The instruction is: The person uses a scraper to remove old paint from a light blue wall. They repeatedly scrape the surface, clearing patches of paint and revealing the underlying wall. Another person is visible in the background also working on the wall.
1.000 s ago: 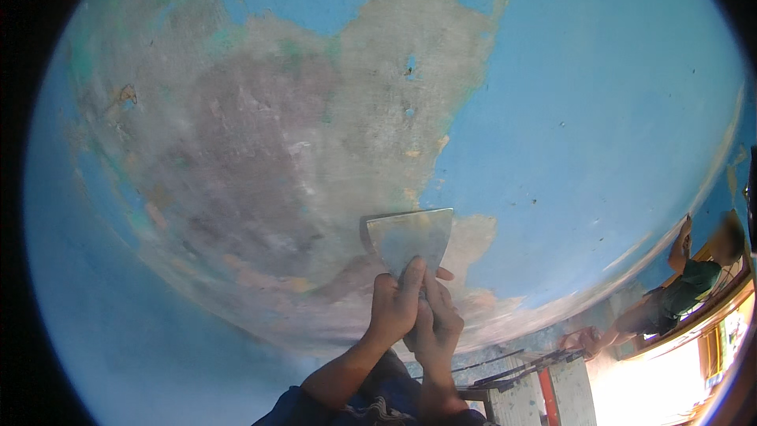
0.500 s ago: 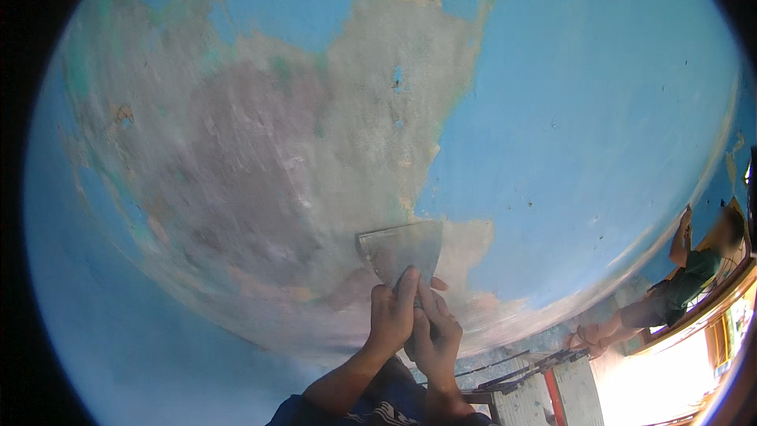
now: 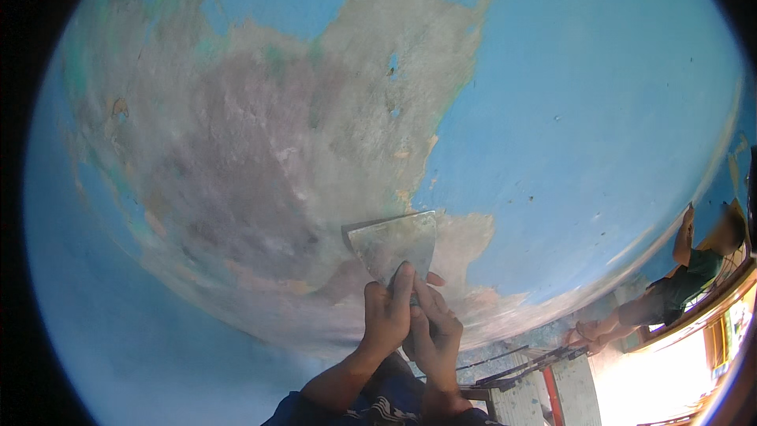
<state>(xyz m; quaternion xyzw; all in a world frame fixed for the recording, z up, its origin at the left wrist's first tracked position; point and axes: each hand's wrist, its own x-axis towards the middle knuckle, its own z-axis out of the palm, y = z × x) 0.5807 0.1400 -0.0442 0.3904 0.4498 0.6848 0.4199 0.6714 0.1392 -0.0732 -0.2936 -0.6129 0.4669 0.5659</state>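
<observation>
A wide metal scraper (image 3: pixel 398 241) is gripped in both my hands at the lower middle of the view. My left hand (image 3: pixel 386 315) is closed on it, with the thumb pressed along the base of the blade. My right hand (image 3: pixel 436 331) wraps around the handle, which the fingers mostly hide. The blade's broad edge is at the wall, close to the border between a bare grey patch (image 3: pixel 339 126) and blue paint (image 3: pixel 583 110). I cannot tell whether the whole edge touches.
At the far right another person (image 3: pixel 690 276) in a dark green top reaches a hand up to the wall. Below lie grey boards (image 3: pixel 516 394) with dark bars and a red strip (image 3: pixel 553 396). A bright opening (image 3: pixel 654 386) shows at the lower right.
The scraper's blade has moved slightly up and left against the wall and tilted, its left corner lower. Both hands remain closed on it.
</observation>
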